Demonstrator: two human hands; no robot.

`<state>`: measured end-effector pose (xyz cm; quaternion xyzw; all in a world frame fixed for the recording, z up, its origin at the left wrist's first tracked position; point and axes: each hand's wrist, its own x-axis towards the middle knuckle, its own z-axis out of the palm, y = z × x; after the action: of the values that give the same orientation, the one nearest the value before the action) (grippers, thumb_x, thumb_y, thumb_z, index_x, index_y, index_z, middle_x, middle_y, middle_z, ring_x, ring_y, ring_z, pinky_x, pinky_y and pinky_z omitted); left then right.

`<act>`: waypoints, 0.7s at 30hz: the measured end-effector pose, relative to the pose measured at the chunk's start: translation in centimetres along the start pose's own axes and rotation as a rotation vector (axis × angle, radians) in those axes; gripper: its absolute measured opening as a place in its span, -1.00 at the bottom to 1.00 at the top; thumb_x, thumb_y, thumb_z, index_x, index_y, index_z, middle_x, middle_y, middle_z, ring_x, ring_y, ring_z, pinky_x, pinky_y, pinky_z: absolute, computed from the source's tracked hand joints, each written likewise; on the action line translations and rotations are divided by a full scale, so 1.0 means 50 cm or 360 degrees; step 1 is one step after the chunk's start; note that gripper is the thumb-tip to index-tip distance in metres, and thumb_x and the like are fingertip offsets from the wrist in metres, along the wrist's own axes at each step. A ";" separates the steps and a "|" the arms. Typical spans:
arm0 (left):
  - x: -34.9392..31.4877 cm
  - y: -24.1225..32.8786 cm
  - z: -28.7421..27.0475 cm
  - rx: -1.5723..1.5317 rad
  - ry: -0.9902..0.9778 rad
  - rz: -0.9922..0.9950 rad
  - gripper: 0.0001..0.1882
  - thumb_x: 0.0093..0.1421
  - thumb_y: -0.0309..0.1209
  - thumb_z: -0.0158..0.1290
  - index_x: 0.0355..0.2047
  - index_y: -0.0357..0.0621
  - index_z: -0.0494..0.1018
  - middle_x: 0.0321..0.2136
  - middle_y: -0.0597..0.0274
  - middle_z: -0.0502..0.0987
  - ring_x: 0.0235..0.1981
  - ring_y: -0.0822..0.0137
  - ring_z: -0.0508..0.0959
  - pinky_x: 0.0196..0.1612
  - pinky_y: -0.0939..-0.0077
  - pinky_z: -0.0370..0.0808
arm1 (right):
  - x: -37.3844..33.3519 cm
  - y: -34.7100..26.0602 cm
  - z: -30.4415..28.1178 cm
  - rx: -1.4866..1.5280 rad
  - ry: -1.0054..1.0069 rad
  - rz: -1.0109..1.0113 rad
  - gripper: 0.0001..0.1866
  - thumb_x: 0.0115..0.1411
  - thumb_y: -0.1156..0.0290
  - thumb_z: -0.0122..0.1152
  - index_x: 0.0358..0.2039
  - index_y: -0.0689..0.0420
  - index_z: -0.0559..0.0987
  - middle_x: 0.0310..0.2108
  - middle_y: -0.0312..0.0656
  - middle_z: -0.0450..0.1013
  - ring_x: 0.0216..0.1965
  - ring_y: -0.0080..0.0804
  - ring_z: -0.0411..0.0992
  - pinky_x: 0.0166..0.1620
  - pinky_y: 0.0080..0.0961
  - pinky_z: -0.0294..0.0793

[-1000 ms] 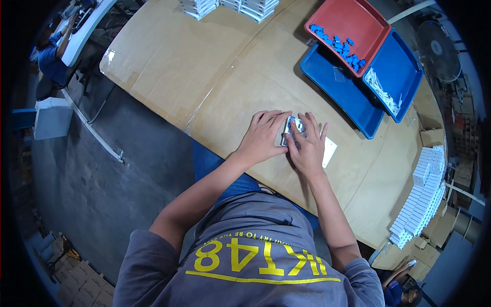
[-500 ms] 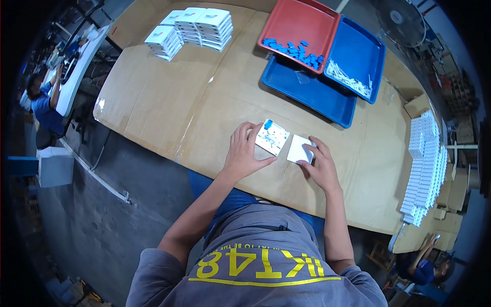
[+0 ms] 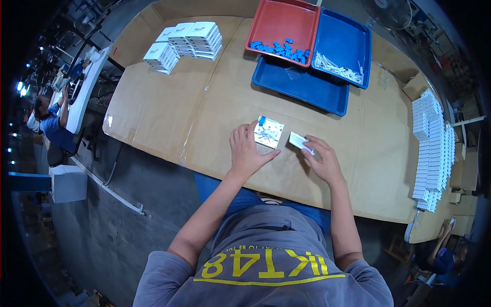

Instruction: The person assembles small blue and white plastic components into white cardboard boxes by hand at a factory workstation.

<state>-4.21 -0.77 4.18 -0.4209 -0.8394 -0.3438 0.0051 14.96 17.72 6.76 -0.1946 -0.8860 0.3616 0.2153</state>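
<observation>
Steadying the open white case (image 3: 269, 137) at its left edge, my left hand (image 3: 244, 152) is resting with fingers and thumb spread, while my right hand (image 3: 322, 162), well apart from it, is pinching a tilted white cover (image 3: 297, 140). The case is lying between my hands, nearer the left, with a blue piece (image 3: 262, 121) in its far left corner. I judge I am handling the cover beside the case; the next move is calling for a level cover and a still case.
</observation>
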 end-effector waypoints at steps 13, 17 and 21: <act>-0.010 0.014 0.011 -0.1089 0.0131 -0.0052 -0.10 0.13 -0.34 0.29 0.42 -0.21 0.11 0.18 -0.15 0.34 0.25 -0.03 0.38 0.36 0.08 0.28 | 0.011 0.057 0.017 -0.0434 0.0170 0.0163 -0.60 0.28 0.25 0.35 0.06 0.17 0.62 0.04 0.06 0.53 0.10 -0.03 0.49 0.10 -0.20 0.50; -0.025 0.033 -0.001 -0.2396 -0.0120 -0.0694 -0.25 0.38 -0.15 0.05 0.45 -0.18 0.09 0.20 -0.13 0.41 0.28 0.07 0.43 0.36 0.16 0.34 | -0.008 -0.004 0.024 -0.0557 -0.0009 0.0069 -0.27 0.00 0.09 0.59 0.16 0.14 0.60 0.22 0.02 0.42 0.22 0.04 0.38 0.22 -0.18 0.45; -0.026 0.057 -0.008 -0.2841 -0.0348 -0.1026 -0.21 0.46 0.21 -0.24 0.39 -0.20 0.23 0.12 -0.12 0.53 0.14 0.06 0.56 0.22 0.15 0.50 | -0.015 0.007 0.036 -0.0483 -0.0026 0.0123 -0.28 0.02 0.11 0.58 0.17 0.15 0.59 0.21 0.03 0.43 0.22 0.04 0.38 0.23 -0.13 0.45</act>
<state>-1.47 -0.76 5.71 -0.0478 -0.3389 -0.8009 -0.4913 14.74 16.57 5.17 -0.2558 -0.9240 0.2332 0.1623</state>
